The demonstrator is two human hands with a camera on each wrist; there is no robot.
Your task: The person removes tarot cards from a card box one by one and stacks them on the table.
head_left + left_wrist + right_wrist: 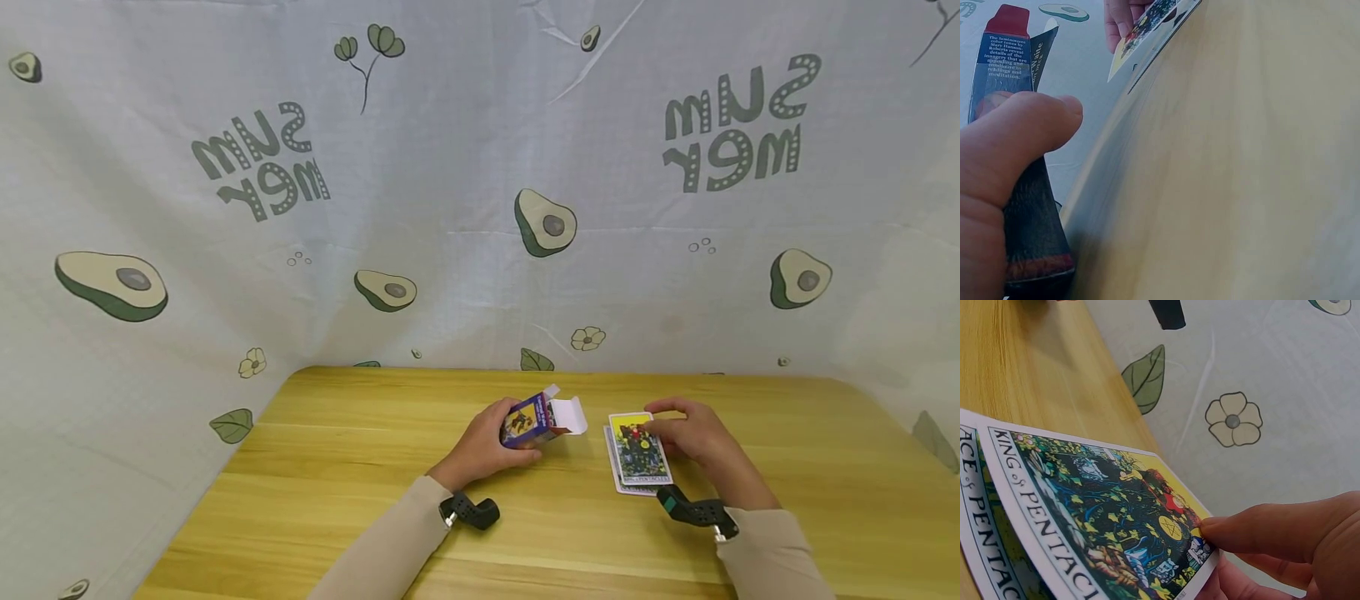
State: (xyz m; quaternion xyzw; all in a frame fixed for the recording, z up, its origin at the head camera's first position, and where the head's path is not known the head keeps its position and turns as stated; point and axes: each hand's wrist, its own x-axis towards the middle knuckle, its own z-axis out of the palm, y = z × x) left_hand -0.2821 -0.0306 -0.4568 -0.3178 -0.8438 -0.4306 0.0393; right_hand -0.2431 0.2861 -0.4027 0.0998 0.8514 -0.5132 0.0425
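My left hand (480, 446) grips a small purple and yellow card box (522, 422) left of the cards, the thumb along its near side. The box lies tilted with its white-lined end flap (572, 415) standing out to the right. In the right wrist view, a King of Pentacles tarot card (1110, 506) is pinched at its far edge between thumb and fingers of my right hand (1291, 537). Under it, an Ace of Pentacles card (979, 506) shows along the lower edge, slightly offset. Printed text covers the box's side (1007, 56) in the left wrist view.
Both hands work over a wooden table (360, 450). Behind it hangs a pale curtain (450, 167) printed with avocados, flowers and leaves, close along the table's far edge. A black wrist camera sits on each forearm.
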